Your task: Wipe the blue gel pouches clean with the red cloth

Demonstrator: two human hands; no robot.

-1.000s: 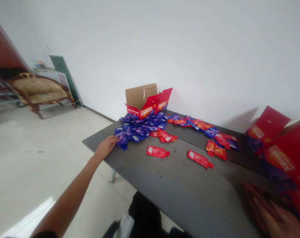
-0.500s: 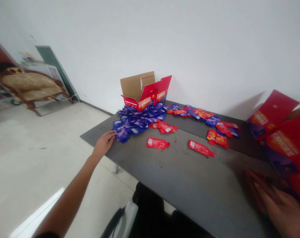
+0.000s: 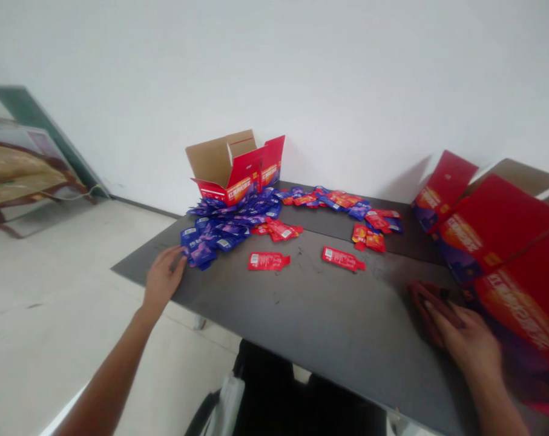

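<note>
At the table's left edge my left hand [image 3: 164,280] rests with its fingers stretched out and a little apart. Its fingertips touch the nearest purple sachet [image 3: 200,253] of a loose heap. Over at the right, my right hand [image 3: 471,342] is closed on dark red flat packets [image 3: 431,312], blurred and in shadow, low over the table. Two red spouted sachets lie singly in the middle, one left [image 3: 269,261] and one right [image 3: 343,258]. More red sachets [image 3: 281,230] lie bunched beside the purple heap.
An open red carton [image 3: 238,172] stands behind the purple heap. Larger red cartons [image 3: 496,224] with raised flaps stand close by my right hand. A row of mixed red and purple sachets [image 3: 340,200] runs along the back of the grey table [image 3: 301,315], near the wall.
The view has turned right, so the table and cartons appear further left and more of the right cartons shows. My left hand stays at the purple heap; my right hand still holds the dark red packets.
</note>
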